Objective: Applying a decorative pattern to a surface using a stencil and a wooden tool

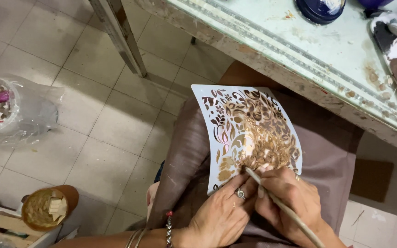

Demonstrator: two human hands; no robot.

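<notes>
A paint-stained tabletop [327, 50] runs across the top right, above brown cloth [194, 160] draped over the person's lap. On that cloth lies a white stencil [249, 133], its leaf cut-outs already gold-brown. The step in hand looks like dabbing colour through the stencil's lower edge; it calls for short, steady strokes while the sheet is kept flat. The left hand [224, 213] presses the stencil's bottom, fingers together. The right hand [290, 197] has fingers clamped on a thin brush [283, 206].
</notes>
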